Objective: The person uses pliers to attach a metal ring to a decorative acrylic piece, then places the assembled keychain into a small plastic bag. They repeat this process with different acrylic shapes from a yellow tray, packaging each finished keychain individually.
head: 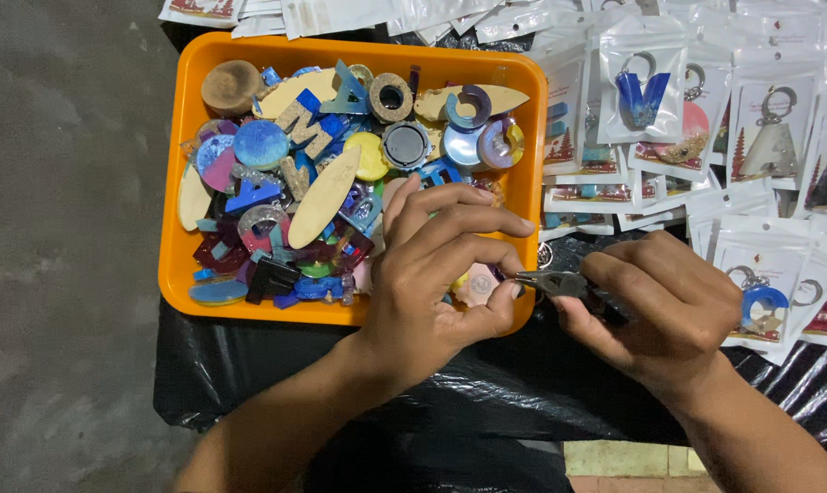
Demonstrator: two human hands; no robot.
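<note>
Tray [181, 274] lies left of packets [760, 137].

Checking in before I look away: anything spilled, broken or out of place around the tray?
Nothing stands out. The orange tray sits flat with its resin pieces heaped inside, none over the rim. The left hand pinches a pale piece against the pliers in the right hand. Bagged keychains overlap loosely alongside.

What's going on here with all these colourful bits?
A person is working over an orange tray heaped with resin letters and discs. The left hand pinches a small pinkish piece at the tray's near edge, while the right hand grips pliers whose tips meet that piece. To the right, finished keychains in clear packets lie spread over black plastic sheet.
</note>
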